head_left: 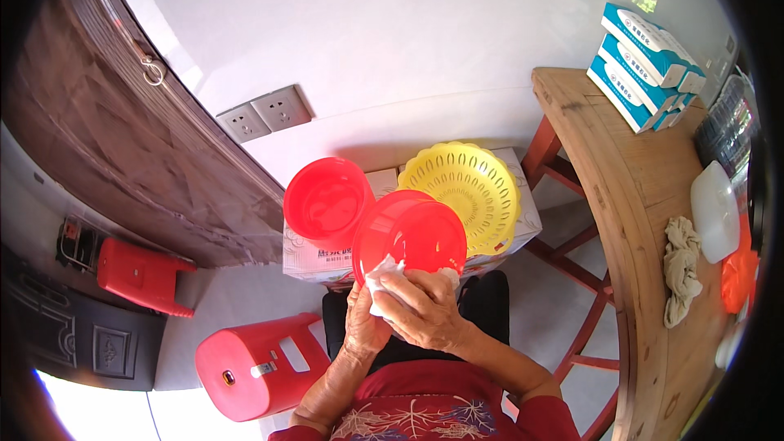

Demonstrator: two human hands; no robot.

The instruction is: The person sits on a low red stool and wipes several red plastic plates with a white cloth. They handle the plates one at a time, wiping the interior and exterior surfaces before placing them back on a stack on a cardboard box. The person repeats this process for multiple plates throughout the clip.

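A red plastic basin (416,220) is held up in front of me, its inside facing me. My left hand (365,325) grips it at the lower left of its rim. White tissue (380,274) is bunched in my right hand (423,309), whose closed fingers press it against the near part of the basin. A second white bit shows by the right side of that hand. Just behind stand another red basin (328,200) and a yellow slotted colander (474,184), side by side on a printed cardboard box (304,257).
On the right runs a curved wooden table (608,143) with stacked tissue boxes (641,65), a crumpled beige cloth (682,269) and a white plastic container (714,211). Red stools (237,371) lie on the left floor. A wall with sockets (265,114) closes the far side.
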